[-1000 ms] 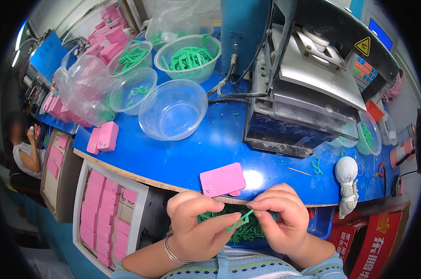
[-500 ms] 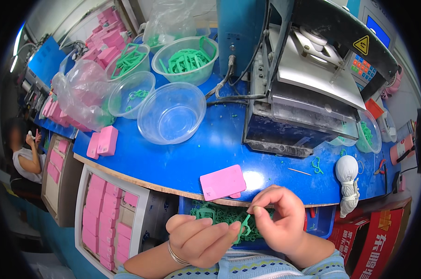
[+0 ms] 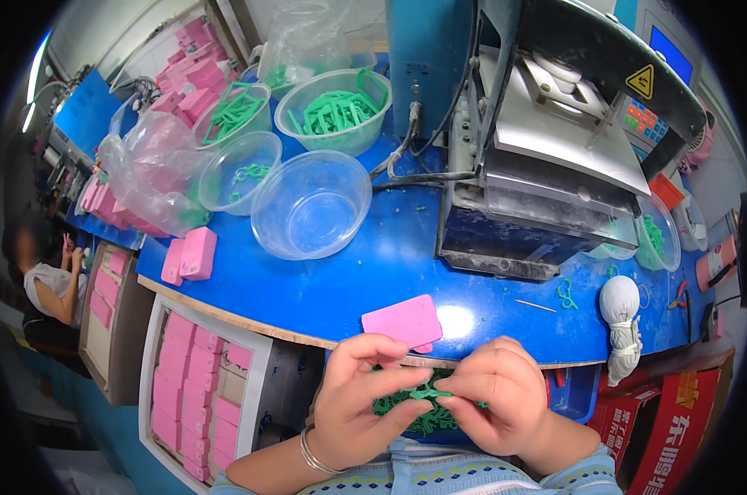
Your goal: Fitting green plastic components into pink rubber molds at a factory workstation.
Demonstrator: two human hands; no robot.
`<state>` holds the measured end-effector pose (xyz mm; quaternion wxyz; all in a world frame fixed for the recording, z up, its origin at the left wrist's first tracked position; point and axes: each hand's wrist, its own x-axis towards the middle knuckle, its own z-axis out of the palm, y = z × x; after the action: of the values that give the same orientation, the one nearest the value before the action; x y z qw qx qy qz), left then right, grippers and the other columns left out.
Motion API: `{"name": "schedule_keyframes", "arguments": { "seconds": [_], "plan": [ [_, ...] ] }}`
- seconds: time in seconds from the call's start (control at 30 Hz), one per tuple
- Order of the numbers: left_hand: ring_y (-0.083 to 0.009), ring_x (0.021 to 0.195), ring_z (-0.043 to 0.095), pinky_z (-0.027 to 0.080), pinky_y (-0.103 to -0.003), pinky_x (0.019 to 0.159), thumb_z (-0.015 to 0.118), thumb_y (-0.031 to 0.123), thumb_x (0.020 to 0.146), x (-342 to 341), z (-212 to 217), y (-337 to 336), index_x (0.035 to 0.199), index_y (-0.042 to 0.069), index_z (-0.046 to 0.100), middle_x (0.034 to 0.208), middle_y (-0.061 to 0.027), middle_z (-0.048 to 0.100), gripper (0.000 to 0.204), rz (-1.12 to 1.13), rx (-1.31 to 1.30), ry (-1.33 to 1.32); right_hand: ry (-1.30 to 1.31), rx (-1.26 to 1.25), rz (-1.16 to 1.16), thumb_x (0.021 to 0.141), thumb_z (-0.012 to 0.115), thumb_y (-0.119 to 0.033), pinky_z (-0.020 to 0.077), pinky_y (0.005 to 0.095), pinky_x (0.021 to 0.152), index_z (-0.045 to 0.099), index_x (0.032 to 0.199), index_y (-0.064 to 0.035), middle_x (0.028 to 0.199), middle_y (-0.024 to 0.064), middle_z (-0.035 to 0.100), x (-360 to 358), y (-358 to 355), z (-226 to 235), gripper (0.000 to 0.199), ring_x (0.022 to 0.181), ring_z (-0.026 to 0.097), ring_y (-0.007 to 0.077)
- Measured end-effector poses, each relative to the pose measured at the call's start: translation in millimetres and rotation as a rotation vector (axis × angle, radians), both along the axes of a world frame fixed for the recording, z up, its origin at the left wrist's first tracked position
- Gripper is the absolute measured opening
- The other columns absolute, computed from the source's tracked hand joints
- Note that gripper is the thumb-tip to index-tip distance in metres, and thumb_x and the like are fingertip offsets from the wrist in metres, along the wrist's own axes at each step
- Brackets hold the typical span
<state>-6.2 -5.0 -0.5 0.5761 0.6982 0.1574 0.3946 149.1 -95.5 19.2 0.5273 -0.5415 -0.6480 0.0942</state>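
A small green plastic piece (image 3: 428, 393) with thin, irregular outlines is pinched in front of me, over the table's near edge. My left hand (image 3: 353, 404), with bangles on its wrist, grips its left side between thumb and fingers. Thumb and fingertips of my right hand (image 3: 505, 396) close on its right end. Fingers cover much of the piece, so its full shape is hidden. Under my hands lies a heap of tangled green pieces (image 3: 429, 421) in a blue tray (image 3: 586, 386). Just beyond my fingers, a flat pink block (image 3: 402, 322) rests on the blue table (image 3: 332, 289).
A clear empty bowl (image 3: 307, 235) stands beyond, beside bowls of green pieces (image 3: 340, 111). A large press machine (image 3: 538, 190) occupies the back right. Near the right edge are a white cloth-wrapped bundle (image 3: 619, 301) and a wooden stick (image 3: 535, 305). Another person (image 3: 56, 289) sits far left.
My hands have come together, and the right fingers now pinch the green piece's other end. The left hand has turned and risen a little. The view has shifted slightly.
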Motion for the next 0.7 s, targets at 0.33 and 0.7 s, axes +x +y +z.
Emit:
{"name": "schedule_keyframes", "arguments": {
  "seconds": [0.33, 0.7],
  "plan": [
    [-0.0193, 0.094, 0.049, 0.043, -0.029, 0.078, 0.073, 0.004, 0.070, -3.6, -0.4, 0.7, 0.096, 0.006, 0.065, 0.106, -0.0096, 0.047, 0.028, 0.029, 0.225, 0.072, -0.165, 0.084, -0.076, 0.063, 0.072, -0.007, 0.0384, 0.0299, 0.056, 0.063, 0.082, -0.0049, 0.075, 0.0049, 0.056, -3.1, -1.2, -1.2, 0.021, 0.060, 0.053, 0.0188],
    [-0.0210, 0.097, 0.048, 0.042, -0.030, 0.081, 0.073, 0.008, 0.071, 0.1, -3.9, 2.4, 0.095, 0.004, 0.063, 0.105, -0.0102, 0.047, 0.026, 0.013, 0.253, 0.052, -0.175, 0.062, -0.107, 0.063, 0.071, -0.009, 0.0389, 0.0305, 0.057, 0.064, 0.082, -0.0052, 0.075, 0.0048, 0.057, -1.2, -1.8, -3.4, 0.021, 0.062, 0.054, 0.0193]
  ]
}}
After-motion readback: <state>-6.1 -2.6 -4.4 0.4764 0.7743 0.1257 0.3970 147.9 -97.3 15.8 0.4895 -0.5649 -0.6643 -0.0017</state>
